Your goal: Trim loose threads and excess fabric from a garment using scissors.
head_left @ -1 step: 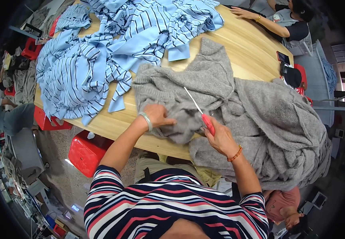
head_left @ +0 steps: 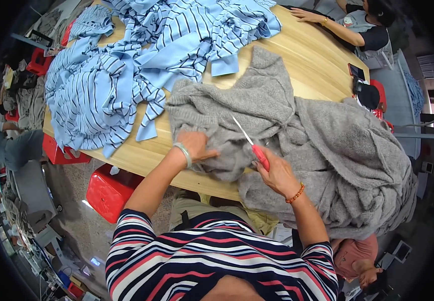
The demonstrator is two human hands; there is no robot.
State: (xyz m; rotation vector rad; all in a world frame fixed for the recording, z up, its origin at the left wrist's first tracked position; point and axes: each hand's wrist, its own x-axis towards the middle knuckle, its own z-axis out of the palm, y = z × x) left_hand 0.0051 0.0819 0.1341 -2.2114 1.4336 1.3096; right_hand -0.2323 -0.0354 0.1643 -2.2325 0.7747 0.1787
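A grey knitted garment [head_left: 262,100] lies bunched on the wooden table [head_left: 302,55] in front of me. My left hand [head_left: 194,146], with a pale bangle at the wrist, presses flat on a fold of the grey knit near the table's front edge. My right hand [head_left: 276,173], with a bead bracelet at the wrist, grips a red-handled cutting tool [head_left: 252,145]. Its thin metal blade points up and left over the knit. More grey knit fabric [head_left: 357,165] is heaped to the right and hangs over the table edge.
A pile of blue striped fabric [head_left: 126,65] covers the table's left and far side. Red stools [head_left: 109,190] stand below the table on the left. Another person's arm [head_left: 327,25] rests on the far right edge near a phone [head_left: 356,71]. A person [head_left: 357,256] crouches at the lower right.
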